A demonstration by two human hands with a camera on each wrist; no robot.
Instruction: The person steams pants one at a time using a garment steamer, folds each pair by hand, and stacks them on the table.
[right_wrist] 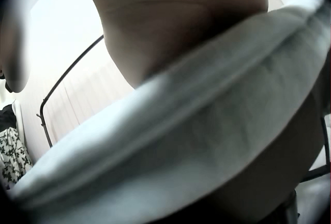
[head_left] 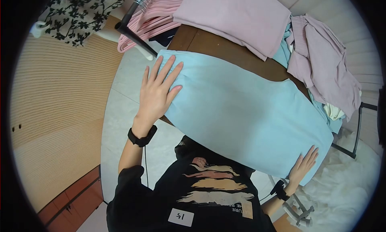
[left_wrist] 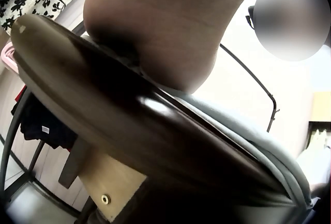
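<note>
The left grip (head_left: pixel 159 90) lies palm down on the left end of the light-blue garment (head_left: pixel 241 111), fingers straight and spread; the right grip (head_left: pixel 303 165) rests near its right end, fingers extended. Both forearms (head_left: pixel 128 155) reach from the garment's near side.

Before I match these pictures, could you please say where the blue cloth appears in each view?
Head: blue cloth across the middle, over the table.
Left wrist: strip of blue cloth, lower right.
Right wrist: broad diagonal band of blue cloth, lower left to upper right.
Shared landmark: black-flowered cloth, on the left in all three.
</note>
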